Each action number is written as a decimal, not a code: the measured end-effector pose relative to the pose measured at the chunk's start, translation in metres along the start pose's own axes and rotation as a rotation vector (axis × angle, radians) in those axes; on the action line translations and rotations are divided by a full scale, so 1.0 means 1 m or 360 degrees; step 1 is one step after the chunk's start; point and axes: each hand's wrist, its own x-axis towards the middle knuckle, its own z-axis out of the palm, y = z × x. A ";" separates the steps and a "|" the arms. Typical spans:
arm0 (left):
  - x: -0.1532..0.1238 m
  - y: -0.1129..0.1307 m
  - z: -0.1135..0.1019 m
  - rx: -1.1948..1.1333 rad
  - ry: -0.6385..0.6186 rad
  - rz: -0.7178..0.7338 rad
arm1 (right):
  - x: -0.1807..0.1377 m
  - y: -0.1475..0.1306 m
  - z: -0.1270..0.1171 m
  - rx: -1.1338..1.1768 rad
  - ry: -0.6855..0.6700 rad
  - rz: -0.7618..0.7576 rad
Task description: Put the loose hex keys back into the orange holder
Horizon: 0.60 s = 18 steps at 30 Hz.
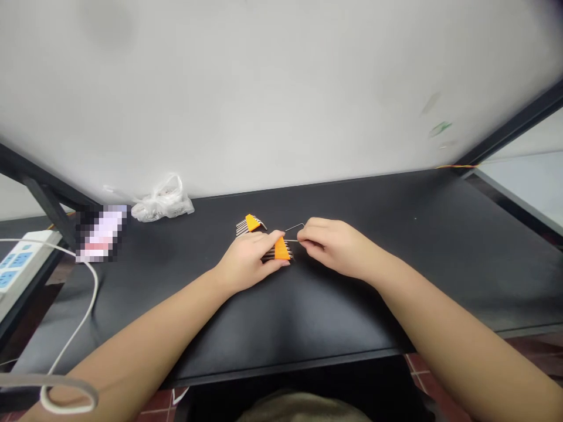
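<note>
My left hand [246,261] lies on the black table [396,264] with its fingers closed round an orange holder of hex keys [280,249], pressing it down. My right hand [332,245] is just to the right, its fingertips pinched on a thin bent hex key [294,227] whose short end sticks up behind the holder. A second orange holder with hex keys [250,224] rests on the table just behind my left hand, untouched.
A crumpled clear plastic bag [163,202] lies at the back left by the white wall. A white power strip [20,261] and its cable [83,310] sit at the left edge. A blurred small object [100,233] rests beside a black frame leg.
</note>
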 end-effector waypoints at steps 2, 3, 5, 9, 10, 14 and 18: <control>0.001 0.001 -0.002 0.0015 -0.0037 0.0021 | -0.001 -0.001 0.000 0.0008 0.0018 -0.0029; 0.002 0.003 -0.003 0.0018 -0.0059 0.0031 | -0.001 -0.001 0.000 0.0032 0.0025 -0.0036; 0.004 0.006 -0.005 0.0017 -0.0104 0.0044 | -0.001 -0.004 0.000 0.0112 0.0027 -0.0042; 0.008 0.012 -0.008 -0.0016 -0.0128 0.0119 | 0.003 -0.010 0.003 0.0454 0.0061 0.0041; 0.008 0.012 -0.008 -0.0028 -0.0113 0.0150 | 0.004 -0.011 0.004 0.0622 0.0062 0.0113; 0.007 0.012 -0.008 -0.0067 -0.0002 0.0249 | 0.008 -0.011 0.016 0.1458 -0.0019 0.0541; 0.006 0.012 -0.008 -0.0134 0.0094 0.0346 | 0.011 -0.008 0.025 0.1890 -0.0199 0.0742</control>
